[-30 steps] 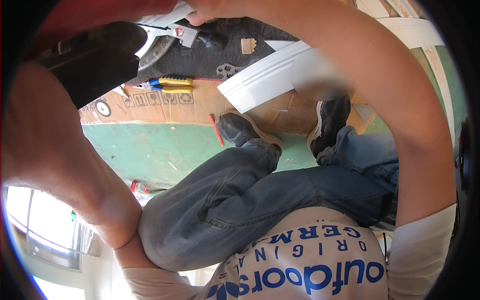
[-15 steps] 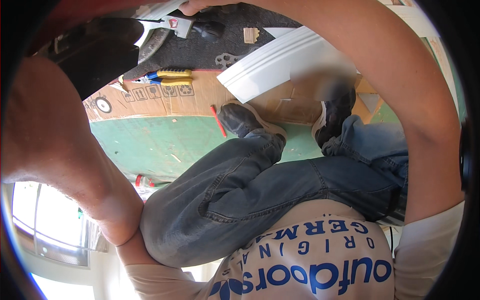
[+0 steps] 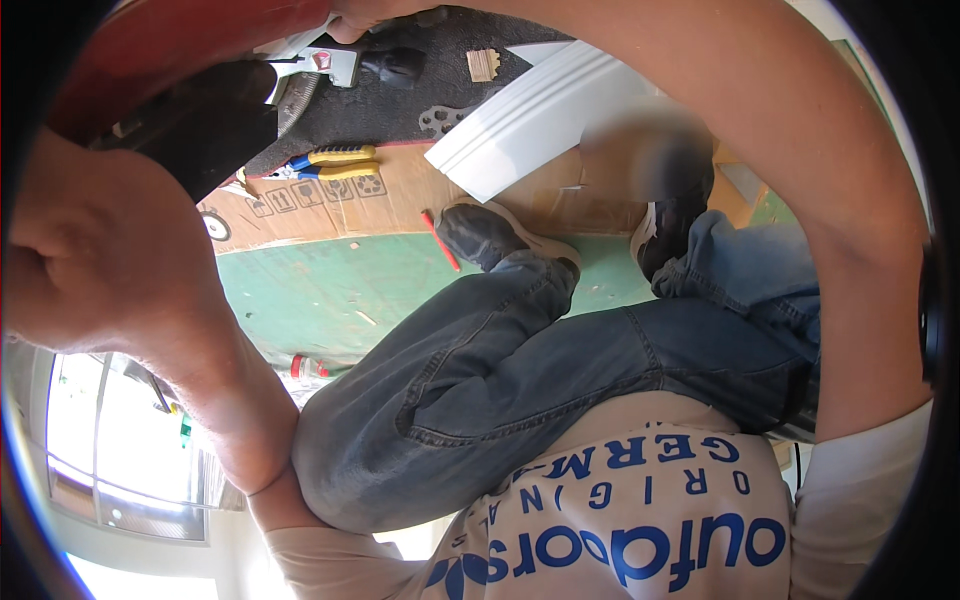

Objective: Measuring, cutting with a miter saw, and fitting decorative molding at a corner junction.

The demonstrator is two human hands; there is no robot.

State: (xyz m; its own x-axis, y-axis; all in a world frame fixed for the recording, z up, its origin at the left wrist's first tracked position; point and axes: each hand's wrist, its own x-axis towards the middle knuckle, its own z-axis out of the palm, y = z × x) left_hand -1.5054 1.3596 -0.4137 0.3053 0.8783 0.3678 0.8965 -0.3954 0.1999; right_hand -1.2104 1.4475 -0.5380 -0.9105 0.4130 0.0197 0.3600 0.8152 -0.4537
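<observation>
We find the left hand (image 3: 90, 235) beside the red-and-black mitre saw (image 3: 200, 130) and the right hand (image 3: 368, 14) near a flat white strip (image 3: 300, 38) on the saw's far side; we cannot tell whether either is closed. We advise: strip steadied, hands outside the cutting path.

Blue lettering (image 3: 628, 552) in several sizes, seen upside down, was printed across a pale shirt (image 3: 640, 513), a blue emblem (image 3: 458, 578) stood beside it, black boxed handling symbols (image 3: 306, 194) lined brown cardboard (image 3: 405, 208), a tiny red label (image 3: 321, 60) marked a silvery part (image 3: 344, 67).
</observation>
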